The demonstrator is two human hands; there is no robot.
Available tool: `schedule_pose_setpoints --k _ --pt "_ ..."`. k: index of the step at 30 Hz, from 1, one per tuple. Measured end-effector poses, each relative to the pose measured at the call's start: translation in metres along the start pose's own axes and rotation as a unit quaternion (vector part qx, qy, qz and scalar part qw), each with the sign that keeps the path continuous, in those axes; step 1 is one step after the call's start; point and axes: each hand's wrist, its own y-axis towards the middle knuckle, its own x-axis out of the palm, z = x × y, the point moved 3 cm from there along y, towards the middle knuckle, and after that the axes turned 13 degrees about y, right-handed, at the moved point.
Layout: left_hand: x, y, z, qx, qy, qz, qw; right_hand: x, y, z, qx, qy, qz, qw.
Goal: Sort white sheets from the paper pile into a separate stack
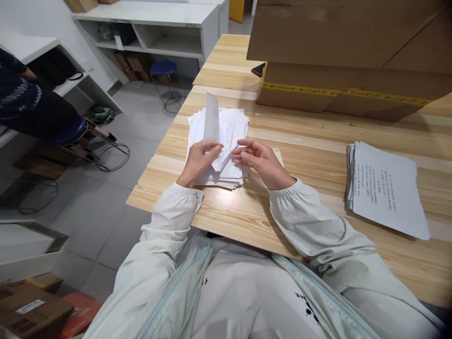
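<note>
Pine table (pixel 318 141) — cardboard boxes (pixel 339 52), grey tile floor (pixel 106 207).

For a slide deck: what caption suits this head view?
Both hands, left and right, fold a sheet over a paper pile on a table.

Upright folded white sheet (pixel 212 123), perhaps creased

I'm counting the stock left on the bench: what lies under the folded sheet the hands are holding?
Under the folded sheet lies a loose pile of white papers on the wooden table. The hands cover its near part.
</note>
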Motion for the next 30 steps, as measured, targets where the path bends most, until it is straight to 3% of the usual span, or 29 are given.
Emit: schedule_pose_setpoints --k 4,16,26,30 --pt "-0.001 0.0 0.002 -0.03 -0.023 -0.032 0.999 0.004 0.009 0.01 -0.026 -0.012 -0.007 1.0" --pt "-0.004 -0.003 0.011 -0.023 -0.041 -0.072 0.996 0.013 0.013 0.013 -0.049 -0.031 -0.06 0.997" --pt "-0.004 -0.002 0.006 -0.035 -0.046 -0.055 0.997 0.008 0.015 0.015 -0.031 -0.026 -0.033 0.999" --pt "-0.004 0.0 0.005 -0.005 -0.064 -0.038 0.997 0.008 0.016 0.013 -0.049 -0.051 -0.027 0.997"
